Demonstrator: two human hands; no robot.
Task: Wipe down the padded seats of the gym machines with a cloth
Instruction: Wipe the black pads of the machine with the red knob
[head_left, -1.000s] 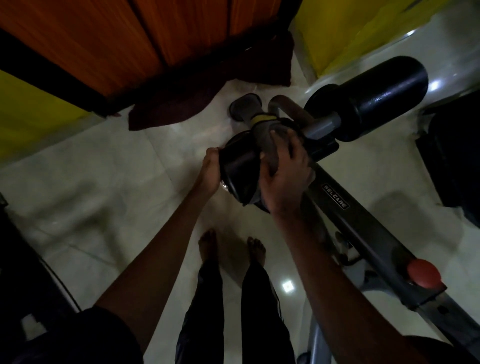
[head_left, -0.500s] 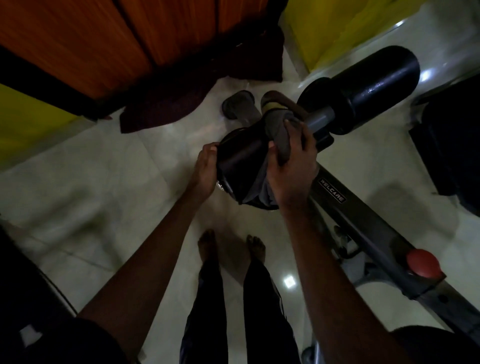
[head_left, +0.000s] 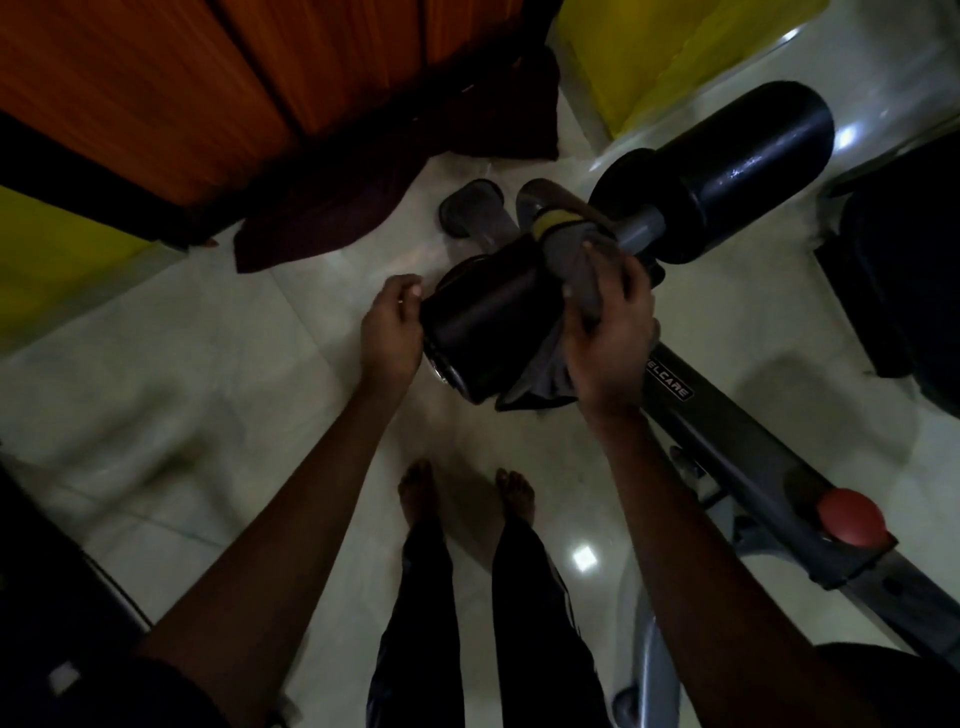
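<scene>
a: anything different from half a second back?

b: yes. right hand (head_left: 610, 332) farther up the near foam roller (head_left: 483, 325), now at the end nearest the frame, by the yellow band (head_left: 551, 222). more of the roller's black padding bare than before. earlier, cloth draped over the middle of it.

a: and the cloth?

b: grey cloth (head_left: 571, 265), bunched under the right palm and fingers, pressed against the roller's inner end. loose tail hanging below the hand, beside the roller's underside.

a: grip on the right?

b: clenched around the cloth, fingers curled over the top.

a: left side?

b: left hand (head_left: 390, 325) at the roller's outer end, much the same place as before. fingers bent, thumb and fingertips touching the rim of the end cap. grip loosely curled against the roller, not wrapped around it; hard to call a true hold in this dim light.

a: containers anywhere?

b: none to be made out.

a: rest of the machine?

b: far foam roller (head_left: 727, 161) on the opposite side of the grey frame bar (head_left: 727, 431), untouched. red knob (head_left: 849, 517) lower down the bar, well apart from both hands. dark mat (head_left: 332, 208) on the pale floor (head_left: 156, 364) by the orange wooden door (head_left: 208, 78). bare feet below, between the forearms.
</scene>
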